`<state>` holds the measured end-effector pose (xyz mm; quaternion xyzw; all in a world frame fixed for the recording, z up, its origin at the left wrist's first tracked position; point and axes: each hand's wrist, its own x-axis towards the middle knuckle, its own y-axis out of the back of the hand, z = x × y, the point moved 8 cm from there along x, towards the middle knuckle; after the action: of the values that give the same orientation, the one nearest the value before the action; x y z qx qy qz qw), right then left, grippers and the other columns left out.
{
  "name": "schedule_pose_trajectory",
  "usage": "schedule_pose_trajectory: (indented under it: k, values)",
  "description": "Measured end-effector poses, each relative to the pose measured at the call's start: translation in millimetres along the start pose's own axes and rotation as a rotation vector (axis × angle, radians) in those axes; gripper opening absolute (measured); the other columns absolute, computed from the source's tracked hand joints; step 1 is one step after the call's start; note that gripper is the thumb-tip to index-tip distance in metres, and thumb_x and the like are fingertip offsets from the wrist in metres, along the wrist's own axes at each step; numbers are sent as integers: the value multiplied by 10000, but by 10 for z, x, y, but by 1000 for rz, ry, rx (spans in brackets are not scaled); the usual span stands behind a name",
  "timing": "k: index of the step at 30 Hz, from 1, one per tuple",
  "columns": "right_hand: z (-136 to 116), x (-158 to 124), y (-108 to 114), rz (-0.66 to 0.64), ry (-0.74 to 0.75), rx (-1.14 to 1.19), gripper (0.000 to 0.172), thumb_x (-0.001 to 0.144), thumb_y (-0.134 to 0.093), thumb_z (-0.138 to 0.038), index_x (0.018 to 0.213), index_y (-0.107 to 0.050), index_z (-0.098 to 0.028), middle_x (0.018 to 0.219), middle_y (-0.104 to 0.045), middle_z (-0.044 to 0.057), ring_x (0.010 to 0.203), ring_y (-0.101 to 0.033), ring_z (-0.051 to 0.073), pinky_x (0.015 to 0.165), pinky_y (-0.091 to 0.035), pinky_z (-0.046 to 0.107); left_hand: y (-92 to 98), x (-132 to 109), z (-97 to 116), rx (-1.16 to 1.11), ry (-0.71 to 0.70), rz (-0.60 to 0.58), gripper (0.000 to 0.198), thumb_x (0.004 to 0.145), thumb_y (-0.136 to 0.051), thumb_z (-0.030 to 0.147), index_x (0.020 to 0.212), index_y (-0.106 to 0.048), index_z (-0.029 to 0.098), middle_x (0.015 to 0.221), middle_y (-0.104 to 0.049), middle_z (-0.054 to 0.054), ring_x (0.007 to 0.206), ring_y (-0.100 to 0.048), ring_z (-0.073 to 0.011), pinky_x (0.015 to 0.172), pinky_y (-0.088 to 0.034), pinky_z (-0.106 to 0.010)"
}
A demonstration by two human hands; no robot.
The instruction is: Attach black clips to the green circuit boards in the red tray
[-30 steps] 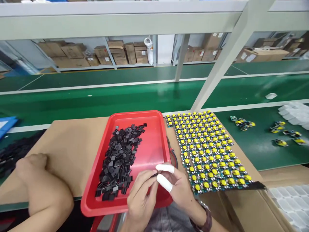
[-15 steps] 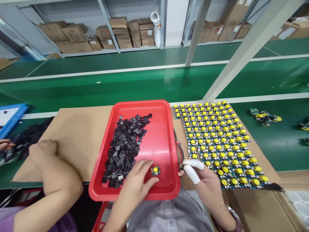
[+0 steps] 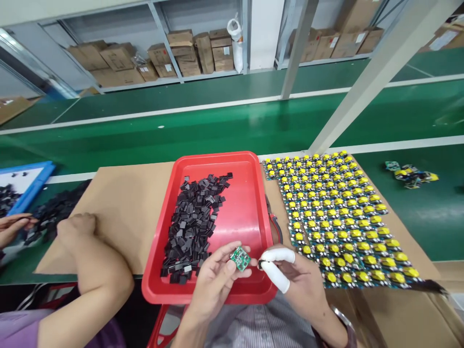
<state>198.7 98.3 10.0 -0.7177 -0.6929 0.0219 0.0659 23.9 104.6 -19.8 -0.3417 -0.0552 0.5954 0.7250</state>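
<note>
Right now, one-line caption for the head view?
Left hand holds a green circuit board over a red tray of black parts; right hand alongside.

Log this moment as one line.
left hand: holds green board | right hand: cot-covered fingers pinched, contents unclear | scene: red tray, black parts heap

Blue tray (image 3: 38, 178) cut off left, bit (image 3: 259, 264) in right hand (image 3: 304, 282) too small

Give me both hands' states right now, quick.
Left hand: grip closed on a small green circuit board.
Right hand: covered thumb and forefinger pinched shut on a tiny dark piece, unidentifiable.
</note>
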Motion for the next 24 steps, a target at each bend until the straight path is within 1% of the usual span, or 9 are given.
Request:
schedule_pose_trajectory:
  k: [3,5,8,12,14,17,20,23,24]
  values:
    - [-33,-4,-61,-47,53,-70,297,899,-700,-90,1076,-767,-319,1013,-767,25,911,-741,170,826,-611,265,-25,-7,19,-26,-48,-5,305,925,-726,244,1229,-734,221,1224,-742,-138,898,-770,-228,663,-632,-253]
    - [-68,-8,-84,-62,94,-94,301,915,-681,-86,1081,-760,-324,1014,-756,24,927,-730,169,831,-599,275,-20,-14,33,-16,-75,-4,316,913,-740,232,1228,-730,215,1245,-733,-141,866,-767,-212,649,-626,-245]
    - [-64,-18,-82,-37,97,-87,292,921,-680,-97,1095,-743,-323,1004,-748,20,901,-725,163,809,-597,278,-7,-28,47,1,-104,5,328,902,-758,253,1223,-724,195,1264,-721,-147,890,-762,-204,752,-639,-276]
    - [2,-40,-80,9,52,-69,230,919,-685,-134,1070,-742,-299,1002,-754,28,886,-733,168,816,-608,288,13,-44,8,-24,-84,37,98,936,-718,241,1019,-750,200,1176,-756,-101,964,-757,-201,857,-629,-319]
    - [41,-41,-72,43,13,-60,184,909,-693,-156,1034,-749,-279,984,-762,31,865,-740,167,805,-618,279,15,-46,-6,-29,-101,24,47,903,-752,200,947,-740,206,1151,-766,-77,1031,-744,-211,908,-611,-333]
    - [101,-38,-57,92,-62,-39,105,877,-724,-207,968,-759,-246,924,-775,36,791,-748,170,752,-641,270,72,-49,-10,1,-180,35,182,842,-813,173,999,-745,232,1188,-760,-55,1135,-707,-207,1002,-555,-307]
    - [151,-86,-81,83,-148,16,92,840,-763,-277,915,-765,-224,877,-790,50,765,-771,202,727,-666,286,112,-88,-34,63,-224,70,328,839,-809,139,1127,-742,282,1197,-753,-42,1114,-703,-175,971,-551,-261]
    - [223,-220,-21,123,-257,-14,145,788,-814,-351,874,-778,-240,924,-810,56,795,-793,233,760,-674,279,5,-182,-25,156,-276,50,330,856,-786,147,1159,-753,272,1140,-724,-66,1030,-698,-181,878,-582,-287]
    - [252,-265,24,147,-284,-52,163,769,-828,-377,873,-786,-259,952,-815,52,789,-795,242,753,-678,279,-46,-211,-8,199,-311,39,305,843,-797,152,1132,-771,247,1131,-700,-74,1008,-689,-178,891,-573,-297]
